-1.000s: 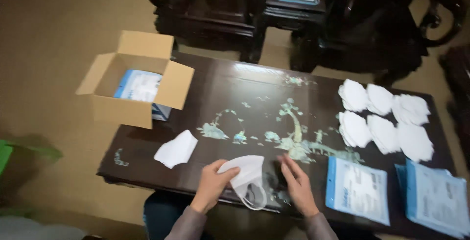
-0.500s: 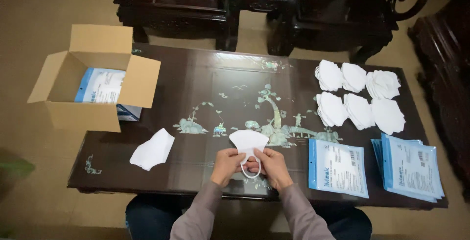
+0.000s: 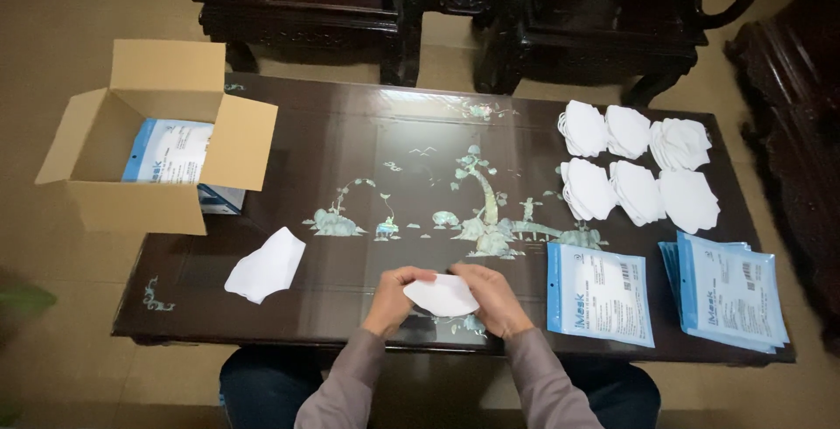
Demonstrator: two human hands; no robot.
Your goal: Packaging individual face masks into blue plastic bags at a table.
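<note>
The white mask (image 3: 442, 295), previously seen opened out with its ear loop hanging below the hands, is now shown folded into a compact flat shape at the lower centre of the frame. It is enclosed between the left hand (image 3: 395, 293) and the right hand (image 3: 490, 296), which have been brought closer together around it. The ear loop is no longer seen.

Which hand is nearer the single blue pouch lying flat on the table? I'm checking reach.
Right. The right hand lies just left of the blue pouch; the left hand is farther left, across the folded white mask.
</note>
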